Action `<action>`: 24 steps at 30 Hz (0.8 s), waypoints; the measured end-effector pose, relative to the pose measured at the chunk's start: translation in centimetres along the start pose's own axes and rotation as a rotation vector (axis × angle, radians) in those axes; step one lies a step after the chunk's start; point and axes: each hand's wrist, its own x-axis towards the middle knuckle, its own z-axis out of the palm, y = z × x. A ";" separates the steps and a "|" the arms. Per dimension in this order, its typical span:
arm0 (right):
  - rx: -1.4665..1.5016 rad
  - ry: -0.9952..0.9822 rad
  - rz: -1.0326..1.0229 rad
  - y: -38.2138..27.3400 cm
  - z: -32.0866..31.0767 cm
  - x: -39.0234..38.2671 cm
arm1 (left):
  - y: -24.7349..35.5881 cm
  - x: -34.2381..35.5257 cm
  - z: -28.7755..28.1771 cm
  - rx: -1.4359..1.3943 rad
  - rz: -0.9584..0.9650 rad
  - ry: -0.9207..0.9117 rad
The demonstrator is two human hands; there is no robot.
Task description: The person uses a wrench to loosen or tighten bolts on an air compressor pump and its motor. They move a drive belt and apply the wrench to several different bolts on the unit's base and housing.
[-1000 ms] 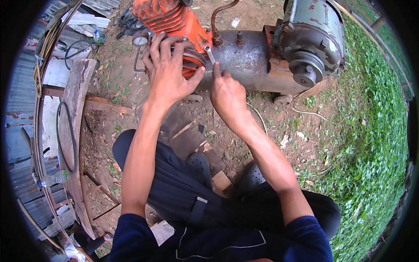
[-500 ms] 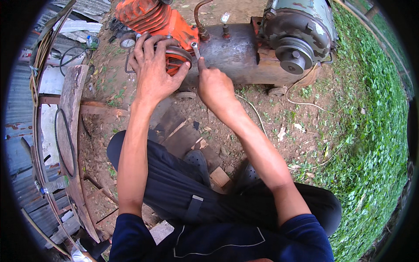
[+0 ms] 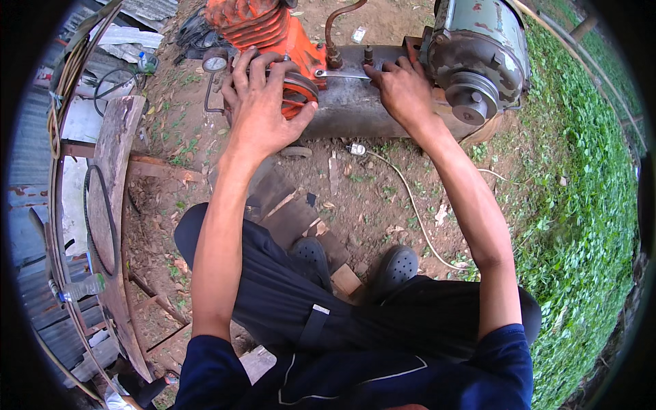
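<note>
My left hand [image 3: 265, 113] is wrapped over a red pulley wheel [image 3: 302, 90] on the orange compressor pump [image 3: 298, 44], the thumb against the wheel's near side. In my right hand [image 3: 408, 96] is the end of a silver wrench [image 3: 345, 74], which lies almost level above the dark metal tank [image 3: 355, 113]. The wrench's ring end sits at a bolt by the foot of the pump. My fingers hide the wrench's other end.
A grey motor [image 3: 482, 44] with a stepped pulley [image 3: 471, 96] is mounted on the tank's right end. Left of the pump stands a pressure gauge [image 3: 214, 63]. A pale cable [image 3: 413, 198] with a plug crosses the dirt. A wooden plank [image 3: 113, 171] leans at the left.
My right hand has swung the wrench's held end right and away from me, from steeply slanted to nearly level. My left hand stays on the pulley wheel. The view has shifted slightly.
</note>
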 end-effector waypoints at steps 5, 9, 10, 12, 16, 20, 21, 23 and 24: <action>0.119 0.041 0.068 -1.4 -2.3 0.6 | -0.5 -0.6 0.2 -0.018 0.019 0.015; 0.263 -0.081 0.421 -5.1 -6.6 -0.6 | -0.5 -0.8 0.1 -0.033 0.013 0.005; 0.276 -0.068 0.508 -5.9 -7.0 -1.0 | -0.6 -1.0 0.3 -0.034 0.012 0.010; 0.373 -0.126 0.541 -7.2 -6.6 -1.6 | -0.5 -0.6 0.2 -0.044 0.015 0.025; 0.470 -0.136 0.583 -9.9 -4.8 -2.4 | -0.2 -0.5 0.2 -0.050 0.015 0.032; 0.524 -0.157 0.581 -11.5 -3.3 -2.9 | -0.5 -0.7 0.2 -0.031 0.010 0.000; 0.517 -0.179 0.575 -11.8 -3.2 -2.9 | -0.5 -0.7 0.3 -0.028 0.008 0.000; 0.485 -0.231 0.545 -12.5 -3.3 -2.5 | -0.5 -0.7 0.4 -0.020 0.002 -0.002; 0.439 -0.215 0.508 -12.9 -3.2 -2.4 | -0.4 -0.6 0.5 -0.018 0.003 0.014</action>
